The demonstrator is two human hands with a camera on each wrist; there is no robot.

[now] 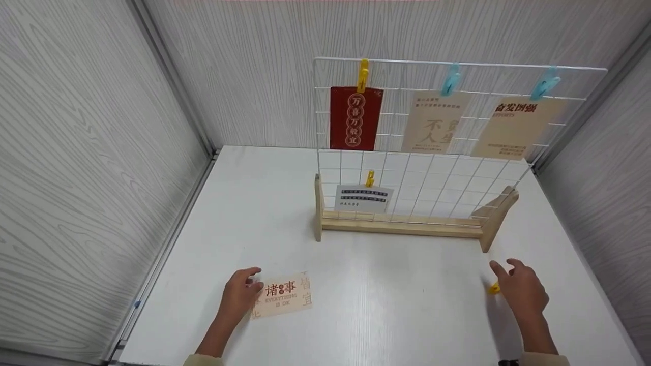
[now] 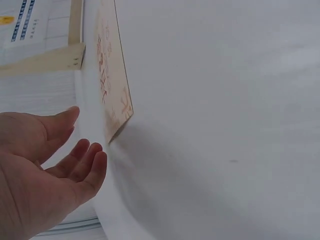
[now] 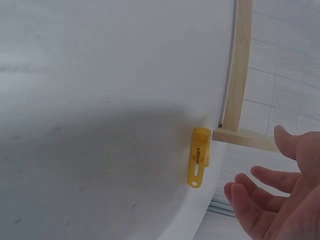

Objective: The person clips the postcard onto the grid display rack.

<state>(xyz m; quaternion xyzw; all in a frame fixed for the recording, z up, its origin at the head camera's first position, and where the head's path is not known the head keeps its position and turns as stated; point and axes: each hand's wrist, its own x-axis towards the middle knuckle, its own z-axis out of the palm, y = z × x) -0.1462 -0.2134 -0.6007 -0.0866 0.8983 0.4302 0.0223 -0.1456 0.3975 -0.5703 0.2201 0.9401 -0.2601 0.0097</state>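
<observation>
My left hand (image 1: 241,291) hovers at the left edge of a cream card (image 1: 281,295) with red characters, its fingers loosely bent and holding nothing. In the left wrist view a gap shows between thumb and fingers, and the card (image 2: 114,75) lies on the table just beyond the fingertips. My right hand (image 1: 523,287) is beside a yellow clothespin (image 1: 494,288), thumb and fingers spread apart. The right wrist view has the clothespin (image 3: 199,157) lying on the tabletop, apart from the fingers.
A white wire grid (image 1: 396,165) on a wooden stand (image 1: 402,229) stands at the back. Clipped to it are a red card (image 1: 355,122), two beige cards (image 1: 436,124) and a small white card (image 1: 362,199), by yellow pegs and blue pegs (image 1: 450,81). Panelled walls (image 1: 76,127) surround the table.
</observation>
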